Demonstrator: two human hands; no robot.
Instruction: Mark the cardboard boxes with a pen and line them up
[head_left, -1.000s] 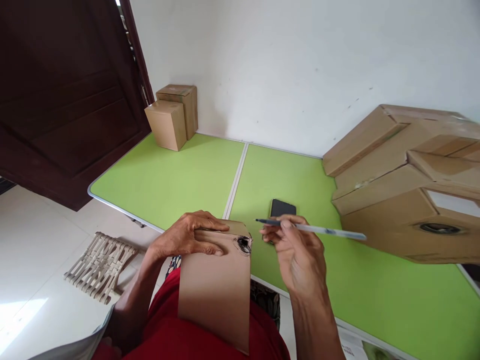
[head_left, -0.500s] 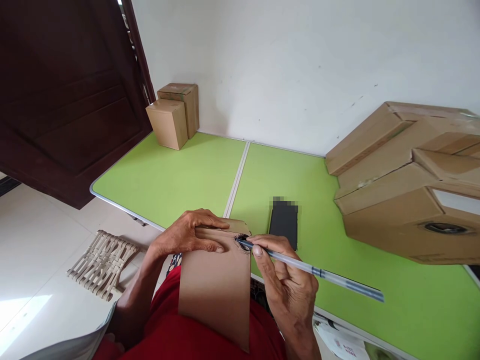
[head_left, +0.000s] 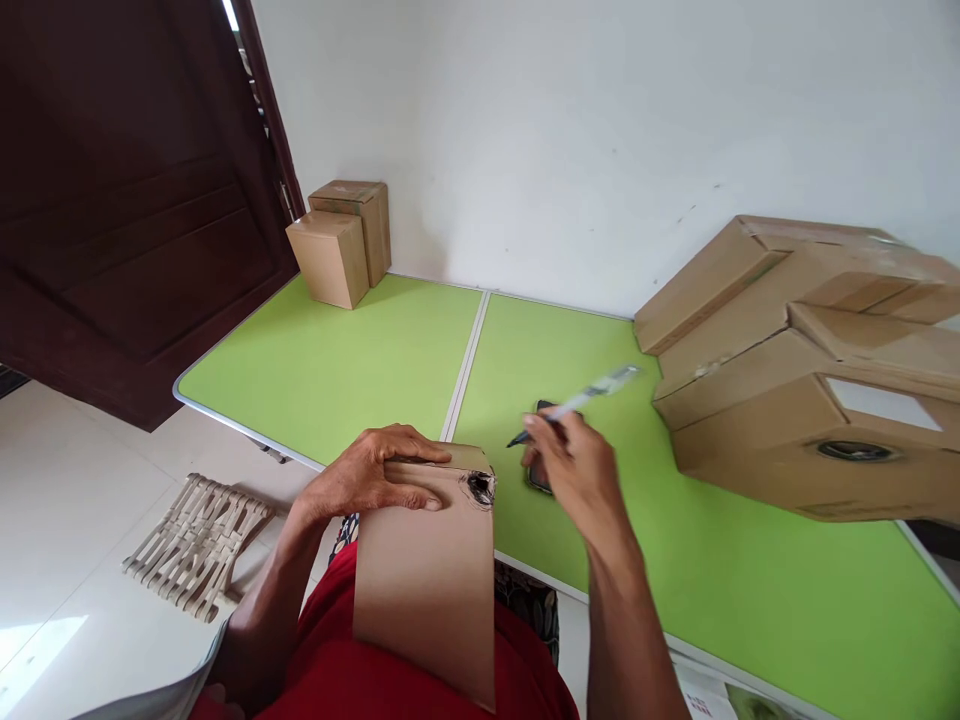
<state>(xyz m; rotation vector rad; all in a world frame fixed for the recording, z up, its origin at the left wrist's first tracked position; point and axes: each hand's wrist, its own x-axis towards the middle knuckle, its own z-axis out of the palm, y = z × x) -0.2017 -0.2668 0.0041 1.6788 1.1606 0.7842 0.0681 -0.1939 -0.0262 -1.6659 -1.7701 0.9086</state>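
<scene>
A cardboard box (head_left: 424, 570) rests against my red shirt, near the table's front edge. Near its upper right corner is a ragged hole (head_left: 480, 487) ringed with black scribbled marks. My left hand (head_left: 379, 470) grips the box's top edge, thumb on the facing side and fingers over the top. My right hand (head_left: 574, 460) is raised over the table, pinching a clear-barrelled pen (head_left: 581, 400) whose dark tip points left, apart from the box. Behind that hand lies a dark phone (head_left: 538, 474), partly hidden.
Two small cardboard boxes (head_left: 334, 255) stand at the far left of the green table (head_left: 360, 370). Larger cardboard boxes (head_left: 757, 400) are stacked at the right, one with an oval hole. A woven stool (head_left: 199, 545) stands on the floor at left, near a dark door (head_left: 142, 230).
My right hand has lifted the pen off the hole in the box and moved up and away over the phone. My left hand keeps its grip on the box.
</scene>
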